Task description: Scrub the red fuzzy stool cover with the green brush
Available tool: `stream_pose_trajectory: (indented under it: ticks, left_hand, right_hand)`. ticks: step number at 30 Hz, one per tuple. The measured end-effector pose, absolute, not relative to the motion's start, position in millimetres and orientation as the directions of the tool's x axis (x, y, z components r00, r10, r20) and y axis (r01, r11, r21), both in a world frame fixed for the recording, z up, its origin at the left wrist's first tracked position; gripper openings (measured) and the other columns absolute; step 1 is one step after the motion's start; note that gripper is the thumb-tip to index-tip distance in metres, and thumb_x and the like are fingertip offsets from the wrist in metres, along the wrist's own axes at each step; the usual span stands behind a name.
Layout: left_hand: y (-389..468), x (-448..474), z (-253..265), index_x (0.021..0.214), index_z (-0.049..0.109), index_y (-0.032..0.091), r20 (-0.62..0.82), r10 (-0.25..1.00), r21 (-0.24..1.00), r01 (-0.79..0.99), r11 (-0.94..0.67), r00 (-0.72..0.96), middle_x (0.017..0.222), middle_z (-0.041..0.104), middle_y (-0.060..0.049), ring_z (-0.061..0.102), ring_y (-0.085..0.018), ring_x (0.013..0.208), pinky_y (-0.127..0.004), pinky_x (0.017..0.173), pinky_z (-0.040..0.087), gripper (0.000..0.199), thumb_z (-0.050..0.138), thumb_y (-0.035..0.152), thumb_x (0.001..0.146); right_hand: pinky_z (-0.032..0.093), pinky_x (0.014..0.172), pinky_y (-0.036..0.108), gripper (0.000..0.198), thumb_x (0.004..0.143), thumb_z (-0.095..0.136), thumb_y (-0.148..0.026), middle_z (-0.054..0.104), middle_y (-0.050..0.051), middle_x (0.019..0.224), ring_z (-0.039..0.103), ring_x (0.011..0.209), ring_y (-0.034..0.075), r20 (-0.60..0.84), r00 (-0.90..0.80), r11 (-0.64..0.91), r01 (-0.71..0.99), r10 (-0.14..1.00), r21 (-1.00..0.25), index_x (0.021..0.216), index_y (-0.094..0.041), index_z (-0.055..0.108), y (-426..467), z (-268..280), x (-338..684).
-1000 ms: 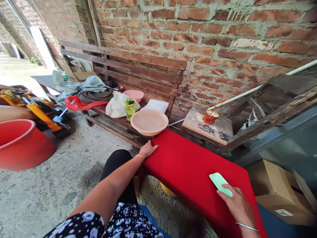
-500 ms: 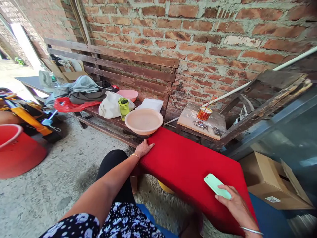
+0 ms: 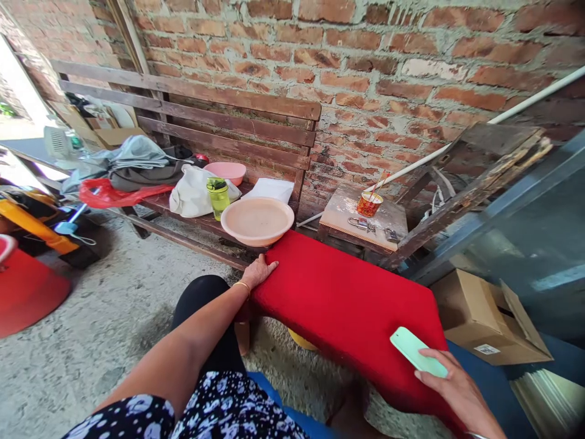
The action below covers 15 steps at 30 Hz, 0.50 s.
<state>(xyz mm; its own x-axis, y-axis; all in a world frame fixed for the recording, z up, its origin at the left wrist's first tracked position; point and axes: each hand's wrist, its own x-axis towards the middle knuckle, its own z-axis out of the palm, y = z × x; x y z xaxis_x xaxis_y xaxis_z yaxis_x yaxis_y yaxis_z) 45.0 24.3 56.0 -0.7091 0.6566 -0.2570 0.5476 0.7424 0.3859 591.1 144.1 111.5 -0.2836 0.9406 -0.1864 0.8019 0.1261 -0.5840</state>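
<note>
A red cloth (image 3: 338,292) is stretched over a long low table or board in front of me. At its near left corner, my left hand (image 3: 256,272) grips the cloth-covered edge, thumb on top and the other fingers partly hidden. My right hand (image 3: 450,381) is closed around one end of a flat, mint-green oblong piece (image 3: 411,346), perhaps a brush, with a small hole at its far end. It is over the right part of the red cloth; its underside is hidden. Just beyond my left hand, a pale pink basin (image 3: 257,219) holds cloudy liquid.
A wooden bench (image 3: 196,119) along the brick wall carries a green bottle (image 3: 218,198), a white bag (image 3: 186,194) and a pink bowl (image 3: 228,172). A stool (image 3: 336,213) holds a paper cup (image 3: 368,205) and padlocks. A cardboard box (image 3: 479,317) stands right; a red tub (image 3: 31,292) left.
My right hand has moved the mint-green piece rightward and slightly nearer across the red cloth. My left hand stays at the cloth's corner. The view has shifted slightly.
</note>
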Motion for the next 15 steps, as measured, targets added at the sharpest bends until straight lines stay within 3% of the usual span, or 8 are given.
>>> stream_pose_trajectory:
  ticks: [5, 10, 15]
  left_hand:
    - [24, 44, 56, 0.126, 0.046, 0.015, -0.258, 0.66, 0.39, 0.549, 0.739, -0.706, 0.128, 0.063, -0.022, 0.062, -0.033, 0.119, -0.041, 0.097, 0.046, 0.067, 0.038, 0.07, 0.089]
    - [24, 43, 53, 0.127, 0.045, 0.015, -0.256, 0.663, 0.398, 0.548, 0.736, -0.704, 0.129, 0.063, -0.021, 0.062, -0.033, 0.119, -0.041, 0.097, 0.046, 0.067, 0.038, 0.07, 0.089]
    - [25, 42, 51, 0.128, 0.045, 0.016, -0.256, 0.662, 0.39, 0.551, 0.738, -0.705, 0.129, 0.063, -0.022, 0.062, -0.034, 0.119, -0.042, 0.097, 0.046, 0.068, 0.038, 0.07, 0.089]
  right_hand:
    - [0.048, 0.088, 0.042, 0.046, 0.05, 0.063, -0.051, 0.066, 0.005, 0.101, 0.064, 0.096, 0.032, -0.238, -0.229, 0.067, 0.839, 0.944, -0.541, 0.09, -0.031, 0.073, 155, 104, 632]
    - [0.046, 0.088, 0.051, 0.047, 0.052, 0.061, -0.055, 0.064, 0.014, 0.101, 0.063, 0.095, 0.037, -0.153, -0.048, -0.036, 0.864, 0.987, -0.503, 0.091, -0.031, 0.073, 159, 107, 667]
    - [0.046, 0.093, 0.044, 0.048, 0.048, 0.065, -0.051, 0.065, 0.007, 0.109, 0.063, 0.102, 0.032, -0.222, -0.212, 0.044, 0.809, 0.952, -0.586, 0.09, -0.031, 0.073, 149, 114, 633]
